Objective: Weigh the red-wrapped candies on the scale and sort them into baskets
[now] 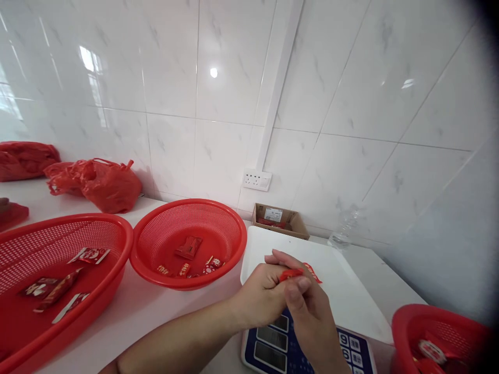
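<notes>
My left hand (259, 296) reaches in from the left, closed in a fist, with a small red candy packet (291, 274) sticking out at its top. Against it lies my right hand (314, 317), its thumb bent beside the packet and its fingers curled in. A second red piece with gold print (313, 272) shows just behind the right hand; whether it is held or rests on the white pan cannot be made out. Both hands are over the front of a weighing scale (331, 270), hiding part of its blue keypad and displays. The inside of both palms is hidden.
Left of the scale stand a round red basket (150, 275) and a larger red basket (120, 239), both holding wrapped sweets. Another red basket (405, 317) is at right. Behind are a cardboard box (300, 226), a clear plastic bottle (345, 231) and red bags (109, 184).
</notes>
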